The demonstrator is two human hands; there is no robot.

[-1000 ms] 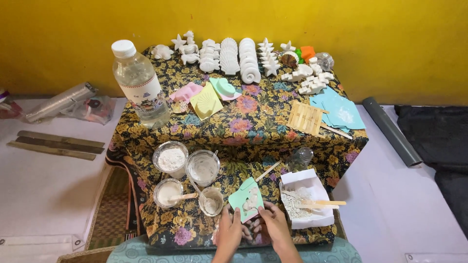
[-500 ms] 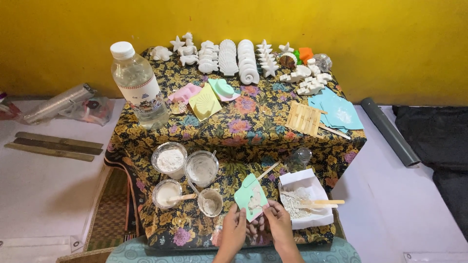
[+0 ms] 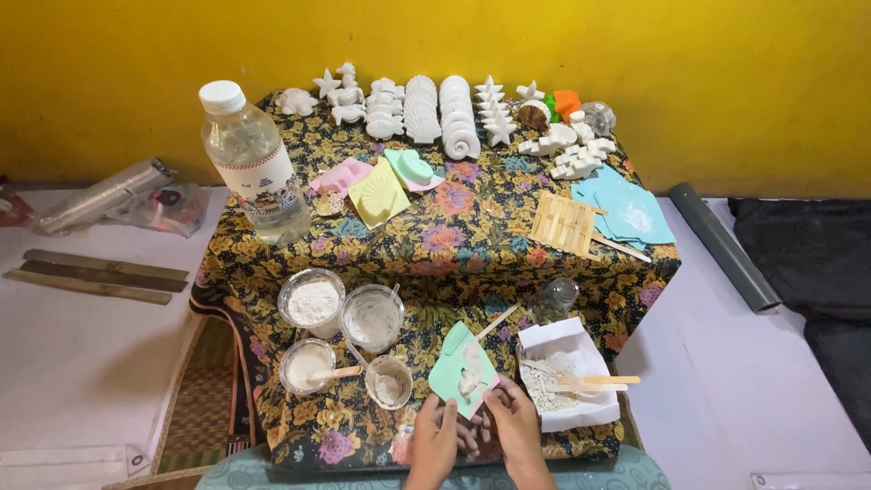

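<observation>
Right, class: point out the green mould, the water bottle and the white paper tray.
green mould (image 3: 456,370), head view, its upper green face.
water bottle (image 3: 257,172), head view, its label.
white paper tray (image 3: 570,338), head view, its back flap.
</observation>
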